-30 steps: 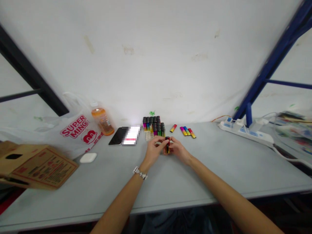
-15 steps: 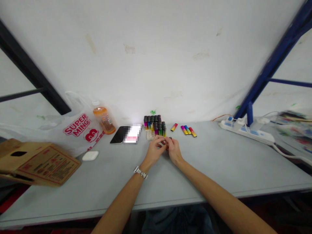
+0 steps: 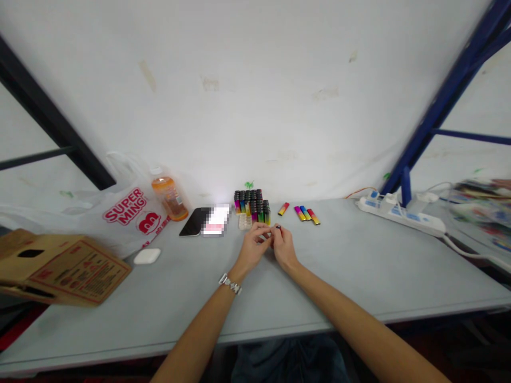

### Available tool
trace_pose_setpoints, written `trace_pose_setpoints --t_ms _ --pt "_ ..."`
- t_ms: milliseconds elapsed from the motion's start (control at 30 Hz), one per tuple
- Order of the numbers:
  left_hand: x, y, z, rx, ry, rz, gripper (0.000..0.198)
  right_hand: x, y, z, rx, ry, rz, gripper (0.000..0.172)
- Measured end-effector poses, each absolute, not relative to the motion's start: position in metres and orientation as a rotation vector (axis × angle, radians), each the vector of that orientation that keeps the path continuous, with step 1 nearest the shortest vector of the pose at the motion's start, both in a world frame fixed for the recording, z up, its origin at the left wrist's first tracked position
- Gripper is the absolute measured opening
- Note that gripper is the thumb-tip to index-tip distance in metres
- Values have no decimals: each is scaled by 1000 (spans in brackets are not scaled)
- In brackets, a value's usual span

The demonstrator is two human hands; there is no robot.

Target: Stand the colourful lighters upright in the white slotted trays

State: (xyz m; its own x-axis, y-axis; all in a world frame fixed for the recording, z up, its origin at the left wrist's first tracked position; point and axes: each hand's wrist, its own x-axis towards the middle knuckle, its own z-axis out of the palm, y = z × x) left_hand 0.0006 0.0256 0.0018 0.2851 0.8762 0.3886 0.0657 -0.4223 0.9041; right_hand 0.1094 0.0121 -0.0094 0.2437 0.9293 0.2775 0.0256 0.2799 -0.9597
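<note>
My left hand [image 3: 253, 246], with a metal watch on its wrist, has its thumb and fingers pinched together against my right hand. What lies between its fingertips is hidden. My right hand [image 3: 284, 247] is closed around a lighter, of which only a small dark end [image 3: 278, 227] shows above the fingers. Just beyond both hands stands a block of upright lighters [image 3: 249, 202] with black tops and multicoloured bodies. They sit in a pale tray [image 3: 244, 222] with round hollows, its front left part bare.
Right of the block lie a single red-yellow lighter-shaped piece [image 3: 283, 209] and three more coloured pieces [image 3: 307, 214]. A phone [image 3: 194, 222], orange bottle [image 3: 170, 199], white case [image 3: 147, 256], plastic bag [image 3: 115, 218] and cardboard box [image 3: 80, 274] are left. A power strip [image 3: 403, 215] lies right.
The view has shifted very slightly. Both hands stay pinched together in front of the tray, with hardly any visible movement.
</note>
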Motion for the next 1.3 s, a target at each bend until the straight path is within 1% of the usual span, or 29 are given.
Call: trace_pose_setpoints --t_ms 367,533,900,967,1167,1300 --pt "1 22 6 1677 851 1226 14 109 12 -8 -1100 -1157 783 26" --pt "1 22 5 1673 857 1231 15 109 12 -7 -1100 -1142 814 27" --pt "0 22 7 1711 862 1218 17 111 11 -11 -1050 -1117 932 42" --pt "1 22 7 1709 863 1218 16 111 13 -11 -1062 -1105 929 40" --pt "2 22 5 1683 854 1236 15 110 13 -8 -1087 -1115 840 27" --pt "1 21 6 1675 853 1237 16 110 11 -7 -1073 -1146 789 24"
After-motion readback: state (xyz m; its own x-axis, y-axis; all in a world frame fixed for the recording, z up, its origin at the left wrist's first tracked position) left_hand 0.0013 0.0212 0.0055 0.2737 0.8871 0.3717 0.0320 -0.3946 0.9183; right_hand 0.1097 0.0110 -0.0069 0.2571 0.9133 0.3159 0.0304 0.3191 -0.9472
